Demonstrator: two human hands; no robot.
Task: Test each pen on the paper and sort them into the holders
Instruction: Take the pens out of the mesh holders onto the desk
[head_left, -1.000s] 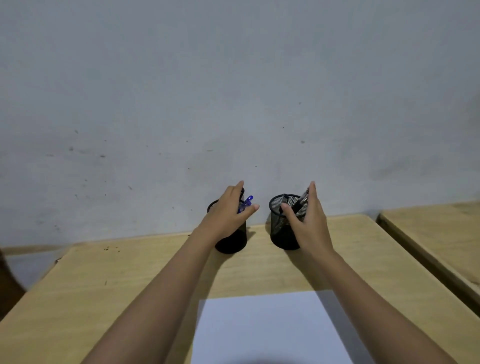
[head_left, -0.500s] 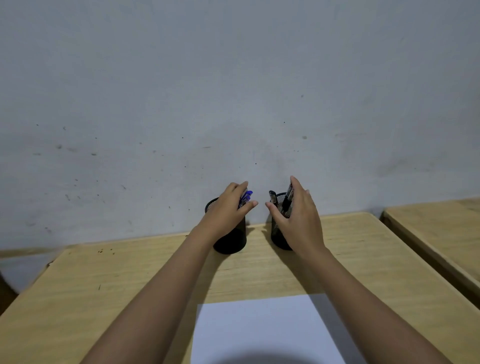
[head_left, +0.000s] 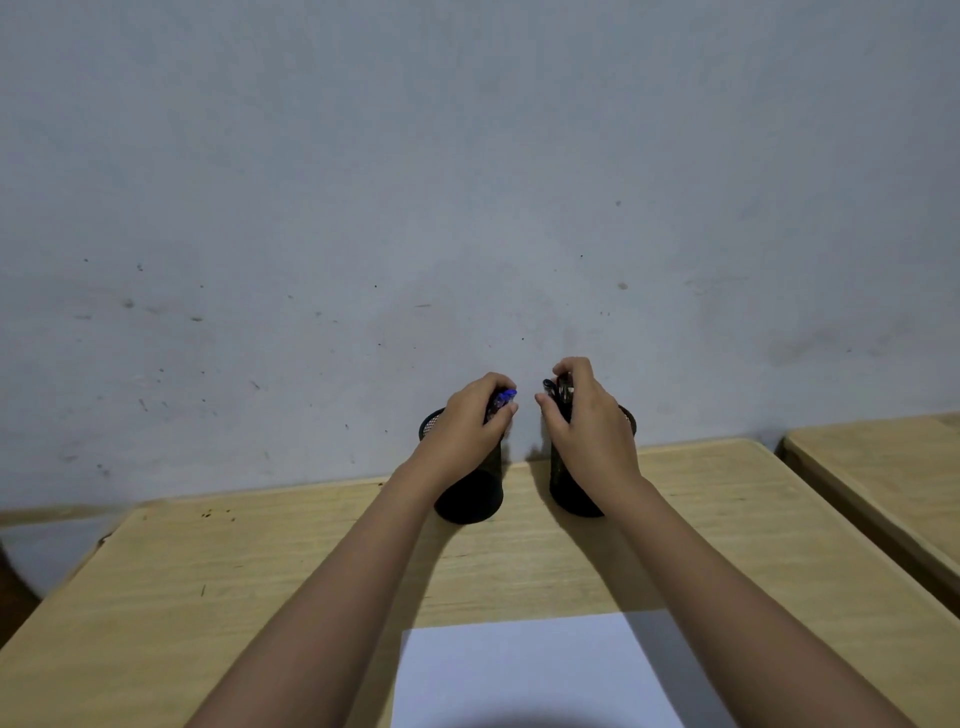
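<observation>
Two black mesh holders stand at the back of the wooden desk by the wall. My left hand covers the top of the left holder and is closed around blue pens that stick out of it. My right hand sits over the right holder, its fingers closed around dark pens. A white sheet of paper lies on the desk near me, between my forearms.
The desk ends against a grey wall. A second wooden desk stands to the right across a narrow gap. Bare desk surface lies left and right of my arms.
Both hands have closed tighter around the pens. The right hand has slid left over its holder, gathering the dark pens upright. The view has tilted slightly.
</observation>
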